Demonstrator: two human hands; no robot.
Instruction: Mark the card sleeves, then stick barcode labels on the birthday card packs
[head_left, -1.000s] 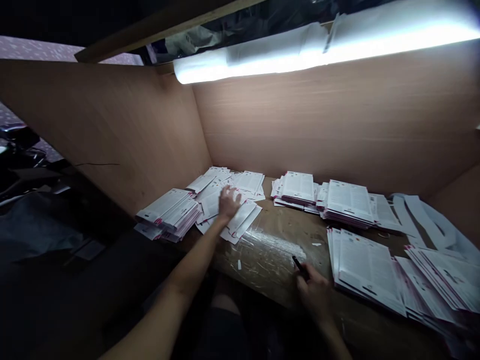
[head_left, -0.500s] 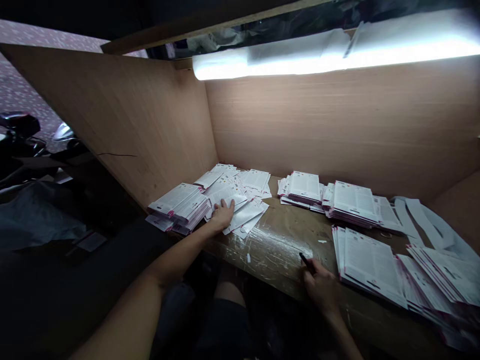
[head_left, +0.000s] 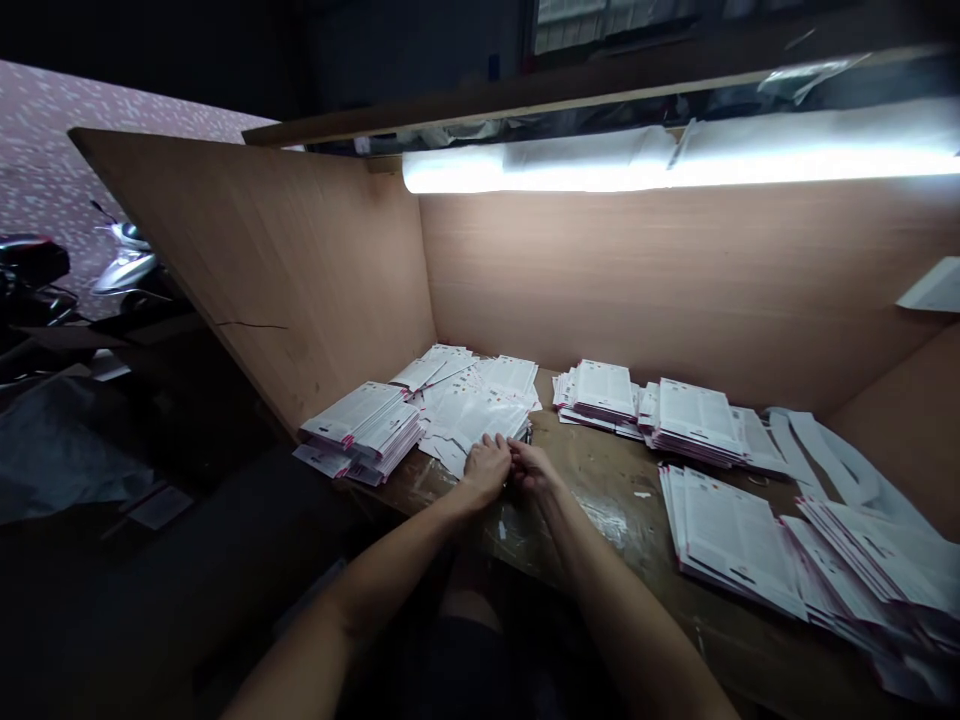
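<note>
My left hand (head_left: 486, 472) and my right hand (head_left: 534, 470) meet at the near edge of a loose spread of white printed leaflets with pink edges (head_left: 472, 412). Their fingers press together, and whatever lies between them is hidden. The black pen from my right hand is not clearly visible. Left of the spread lies a crossed stack of leaflets (head_left: 358, 425). Further stacks stand to the right, at the back (head_left: 694, 422) and in front (head_left: 735, 530).
The leaflets lie on a scuffed wooden desk (head_left: 600, 510) with taped patches. Wooden partition walls (head_left: 637, 290) enclose it at the back and left. A fluorescent tube light (head_left: 600, 170) runs above. White paper strips (head_left: 832, 460) lie at the right. Parked scooters (head_left: 127, 265) stand beyond the left partition.
My left hand has left the top of the leaflets and moved right. My right hand has slid left from the bare desk to meet it. The view has tilted upward.
</note>
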